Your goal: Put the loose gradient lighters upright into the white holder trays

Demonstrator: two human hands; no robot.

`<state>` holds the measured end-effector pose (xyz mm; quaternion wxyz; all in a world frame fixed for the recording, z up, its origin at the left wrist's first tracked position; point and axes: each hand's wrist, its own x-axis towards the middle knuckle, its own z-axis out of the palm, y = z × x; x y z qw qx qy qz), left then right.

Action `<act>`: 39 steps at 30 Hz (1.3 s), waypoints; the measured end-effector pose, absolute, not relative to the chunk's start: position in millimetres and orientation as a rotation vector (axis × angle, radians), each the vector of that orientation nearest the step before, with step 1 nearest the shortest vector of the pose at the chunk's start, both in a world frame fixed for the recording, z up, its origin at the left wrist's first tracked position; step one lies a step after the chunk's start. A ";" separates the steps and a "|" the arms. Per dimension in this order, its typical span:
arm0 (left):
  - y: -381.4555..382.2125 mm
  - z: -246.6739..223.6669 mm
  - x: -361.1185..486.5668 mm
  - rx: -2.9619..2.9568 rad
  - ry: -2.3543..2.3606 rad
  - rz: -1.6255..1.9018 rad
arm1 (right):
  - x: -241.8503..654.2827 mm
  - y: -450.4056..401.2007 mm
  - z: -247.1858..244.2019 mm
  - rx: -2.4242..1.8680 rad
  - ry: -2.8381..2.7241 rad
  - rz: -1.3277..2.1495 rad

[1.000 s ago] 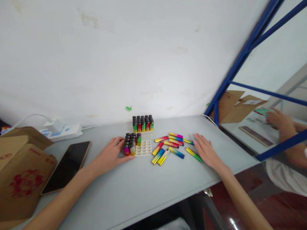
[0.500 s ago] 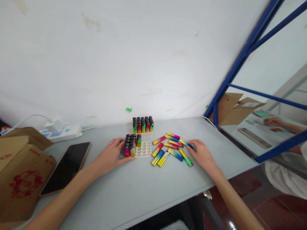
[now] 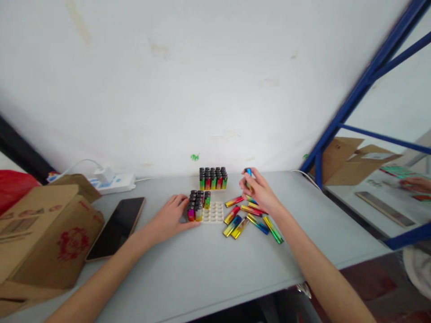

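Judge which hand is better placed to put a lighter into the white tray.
Probably the right hand: it holds a lighter raised above the table, to the right of the bare side of the white tray. The left hand is at the filled left side, beside the standing lighters, perhaps steadying them.

Place: apparently shared workroom; gray desk [image 3: 208, 264]; stained white wall [image 3: 215, 89]; blue metal frame [image 3: 364, 85]; second desk [image 3: 373, 220] beyond

The right hand [image 3: 258, 187] covers part of its lighter [image 3: 248, 172]. The left edge cuts the box [image 3: 43, 251], whose small print cannot be read. Another person's hand [image 3: 416, 184] is blurred.
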<state>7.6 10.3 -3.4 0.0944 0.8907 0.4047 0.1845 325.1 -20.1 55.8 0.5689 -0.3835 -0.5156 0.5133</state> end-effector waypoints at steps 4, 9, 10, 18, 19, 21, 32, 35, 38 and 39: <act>9.0 -5.0 6.5 2.661 1.192 0.556 | 279.4 -5.0 45.2 -1.001 -1.427 1.307; 9.5 -6.5 6.4 2.687 1.163 0.557 | 257.7 -11.7 15.8 -1.302 -1.636 0.818; 9.6 -6.4 6.5 2.690 1.157 0.560 | 256.8 -15.2 12.0 -1.335 -1.650 0.750; 9.4 -5.2 5.9 2.695 1.137 0.563 | 254.9 -23.7 8.0 -1.452 -1.579 0.609; 9.4 -5.2 5.8 2.697 1.138 0.559 | 254.9 -23.0 7.9 -1.443 -1.580 0.606; 9.5 -5.3 5.6 2.697 1.141 0.559 | 255.1 -22.3 7.2 -1.417 -1.595 0.600; 6.9 -1.4 7.5 2.689 1.168 0.526 | 257.0 -34.5 20.5 -1.150 -1.986 0.359; 6.2 -1.4 7.6 2.694 1.170 0.510 | 260.0 -36.9 23.8 -1.172 -2.095 0.295; 6.4 -3.0 7.0 2.695 1.157 0.511 | 262.4 -35.5 21.7 -1.258 -2.081 0.311; 6.5 -3.5 6.8 2.693 1.152 0.521 | 262.8 -34.6 20.3 -1.269 -2.058 0.324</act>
